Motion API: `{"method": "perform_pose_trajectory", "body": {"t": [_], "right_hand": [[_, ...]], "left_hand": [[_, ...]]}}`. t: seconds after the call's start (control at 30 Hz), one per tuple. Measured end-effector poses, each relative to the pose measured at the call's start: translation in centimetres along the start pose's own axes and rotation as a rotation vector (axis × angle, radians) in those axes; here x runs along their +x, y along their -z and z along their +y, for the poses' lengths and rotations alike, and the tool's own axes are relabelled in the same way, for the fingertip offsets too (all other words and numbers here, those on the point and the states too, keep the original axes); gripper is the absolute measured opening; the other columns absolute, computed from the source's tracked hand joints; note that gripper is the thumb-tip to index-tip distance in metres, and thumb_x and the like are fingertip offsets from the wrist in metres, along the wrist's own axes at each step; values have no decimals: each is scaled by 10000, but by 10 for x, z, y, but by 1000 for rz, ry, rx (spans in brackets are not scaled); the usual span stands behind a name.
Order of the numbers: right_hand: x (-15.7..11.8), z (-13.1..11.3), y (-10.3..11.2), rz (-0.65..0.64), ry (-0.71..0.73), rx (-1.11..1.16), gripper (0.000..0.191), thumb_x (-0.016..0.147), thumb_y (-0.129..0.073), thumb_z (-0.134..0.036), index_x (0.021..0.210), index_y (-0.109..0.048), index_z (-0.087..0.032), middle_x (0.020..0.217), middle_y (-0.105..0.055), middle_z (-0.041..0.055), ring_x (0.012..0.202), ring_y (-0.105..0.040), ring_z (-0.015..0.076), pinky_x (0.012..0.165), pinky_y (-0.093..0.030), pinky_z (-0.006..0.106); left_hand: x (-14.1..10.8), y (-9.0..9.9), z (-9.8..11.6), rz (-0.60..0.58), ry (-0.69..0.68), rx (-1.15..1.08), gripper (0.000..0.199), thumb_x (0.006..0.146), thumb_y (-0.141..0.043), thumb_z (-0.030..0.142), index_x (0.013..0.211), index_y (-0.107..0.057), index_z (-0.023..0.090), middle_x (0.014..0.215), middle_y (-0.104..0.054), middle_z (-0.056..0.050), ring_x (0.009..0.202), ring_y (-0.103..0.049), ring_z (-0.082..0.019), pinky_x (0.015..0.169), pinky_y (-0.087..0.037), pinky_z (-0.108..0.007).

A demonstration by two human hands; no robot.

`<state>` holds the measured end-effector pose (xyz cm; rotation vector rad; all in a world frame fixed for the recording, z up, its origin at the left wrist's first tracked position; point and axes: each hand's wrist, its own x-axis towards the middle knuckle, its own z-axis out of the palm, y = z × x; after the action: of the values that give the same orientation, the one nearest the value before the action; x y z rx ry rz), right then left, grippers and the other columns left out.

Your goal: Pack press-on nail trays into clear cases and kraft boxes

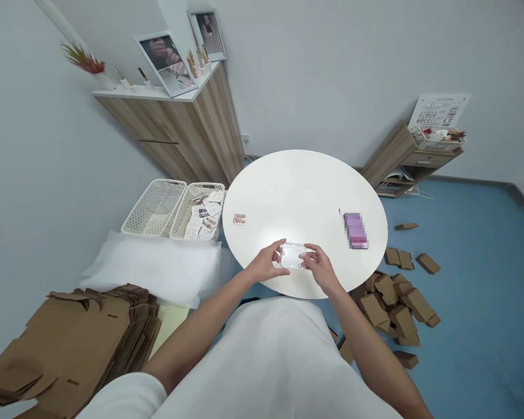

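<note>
A small clear plastic case is held between my two hands over the near part of the white round table. My left hand grips its left end, thumb below and fingers above. At the right end my right hand holds it, with fingertips on the top edge and against its face. Whether anything is inside the case cannot be made out. A small sheet with reddish oval pieces lies on the left of the table. On the right side rests a purple, pixelated item.
Left of the table stand an empty white basket and a basket of cards, with white sheets and flattened cardboard nearer me. Small brown boxes are piled on the floor at right. A wooden cabinet stands behind.
</note>
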<state>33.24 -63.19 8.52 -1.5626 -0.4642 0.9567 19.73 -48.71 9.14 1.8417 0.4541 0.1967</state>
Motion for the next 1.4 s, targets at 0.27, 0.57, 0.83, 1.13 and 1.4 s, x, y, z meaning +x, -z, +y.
{"method": "perform_pose_trajectory", "body": {"t": [0.27,0.57,0.83,1.13,1.4], "right_hand": [[5,5,47,-251,289,-406,579,572,-694,-335,1104,-475,-264,1341,-341,99,1057,-493,230,822,-442,394],[22,13,64,-206,437,-473,390,613,-647,-275,975,-518,-207,1248,-435,135,1112,-454,250,782,-461,377],[34,25,69,-175,459,-377,376,562,-677,-254,907,-538,-201,1196,-472,139,1053,-497,252,714,-480,344],[42,39,72,-185,445,-215,362,566,-695,-254,889,-537,-208,1151,-481,125,1008,-519,234,712,-481,326],[58,26,69,-197,387,-229,374,598,-688,-293,930,-532,-219,1140,-496,109,929,-538,200,716,-472,335]], "left_hand": [[21,-29,5,9,71,-45,757,534,-744,270,1222,-430,283,827,-506,4,694,-483,-113,678,-425,-268],[37,-50,-5,-71,142,-260,798,577,-731,254,1275,-344,266,783,-488,18,673,-504,-96,664,-421,-261],[43,-58,-10,-60,170,-396,820,565,-745,242,1274,-334,256,836,-508,1,733,-537,-110,682,-440,-264],[44,-70,-21,-36,226,-531,849,525,-770,213,1257,-340,244,911,-541,-36,815,-559,-145,674,-456,-275],[49,-61,-13,2,317,-636,837,611,-711,211,1308,-257,303,1087,-513,-77,879,-567,-146,760,-451,-322]]}}
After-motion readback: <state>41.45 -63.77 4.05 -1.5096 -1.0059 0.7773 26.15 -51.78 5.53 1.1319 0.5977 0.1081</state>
